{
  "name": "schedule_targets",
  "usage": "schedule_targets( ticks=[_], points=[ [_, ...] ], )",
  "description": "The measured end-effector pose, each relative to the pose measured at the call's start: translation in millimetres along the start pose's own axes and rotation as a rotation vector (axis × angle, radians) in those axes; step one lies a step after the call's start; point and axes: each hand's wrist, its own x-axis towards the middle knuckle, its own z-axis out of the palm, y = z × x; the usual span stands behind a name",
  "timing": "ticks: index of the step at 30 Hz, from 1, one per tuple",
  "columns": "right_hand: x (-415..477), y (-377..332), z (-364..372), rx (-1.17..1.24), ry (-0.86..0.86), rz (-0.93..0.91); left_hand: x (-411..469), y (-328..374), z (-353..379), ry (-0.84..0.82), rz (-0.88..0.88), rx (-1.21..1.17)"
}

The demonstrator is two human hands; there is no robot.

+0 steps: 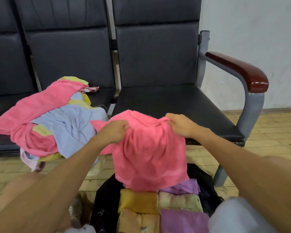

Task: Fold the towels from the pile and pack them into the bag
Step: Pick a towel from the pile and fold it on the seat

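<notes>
A pink towel (149, 153) hangs in front of me, above the open black bag (106, 207). My left hand (114, 131) grips its upper edge on the left, and my right hand (181, 124) grips the upper edge on the right. The cloth sags between them and its lower edge reaches the bag. Inside the bag lie several folded towels: yellow (139, 201), pale green (180, 201), purple (183, 221) and orange (138, 221). A loose pile of towels (57, 120), pink, light blue and yellow, sits on the left seat.
A row of black padded seats (175, 101) stands against a white wall, with a red-brown armrest (238, 69) on the right end. The floor is pale wooden boards (267, 132). My knee in grey cloth (238, 217) is at the lower right.
</notes>
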Motion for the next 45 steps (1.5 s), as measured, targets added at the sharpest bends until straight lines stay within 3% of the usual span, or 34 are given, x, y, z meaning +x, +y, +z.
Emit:
schedule_targets(
  ticks=[5,10,13,16,18,22,27,31,35,41,45],
  points=[
    [-15.0,-6.9,-11.8,0.19,0.06,0.074,-10.8,2.8,-3.6,0.076,0.094,-0.371],
    [-38.7,-1.1,-23.5,0.6,-0.08,0.223,-39.0,19.9,-10.7,-0.231,0.069,-1.098],
    [-49.7,2.6,-34.9,0.774,-0.167,0.249,-46.8,24.7,-17.4,-0.348,0.097,-1.242],
    [-58.5,5.5,-47.4,0.87,-0.226,0.23,-50.7,24.8,-20.8,-0.4,0.118,-1.186],
    [-61.6,9.0,-54.7,0.892,-0.196,0.203,-49.3,22.3,-19.8,-0.342,0.122,-1.076],
    [-59.5,14.7,-63.5,0.981,0.08,0.194,-38.6,14.4,-24.2,0.024,0.05,-0.859],
    [-53.0,28.2,-70.8,0.416,0.547,0.22,-30.7,-1.3,-38.1,0.625,-0.145,-0.737],
    [-50.7,33.5,-77.4,0.148,0.686,0.14,-36.9,0.3,-49.1,0.841,-0.047,-0.482],
    [-45.7,28.4,-78.1,0.423,0.793,0.219,-34.7,-3.1,-48.2,0.885,-0.033,-0.455],
    [-44.8,25.3,-76.6,0.462,0.865,0.251,-35.1,-2.9,-45.7,0.944,0.001,-0.458],
    [-50.7,32.7,-71.7,0.189,0.714,0.208,-32.0,-13.4,-50.5,0.942,-0.036,-0.393]
  ],
)
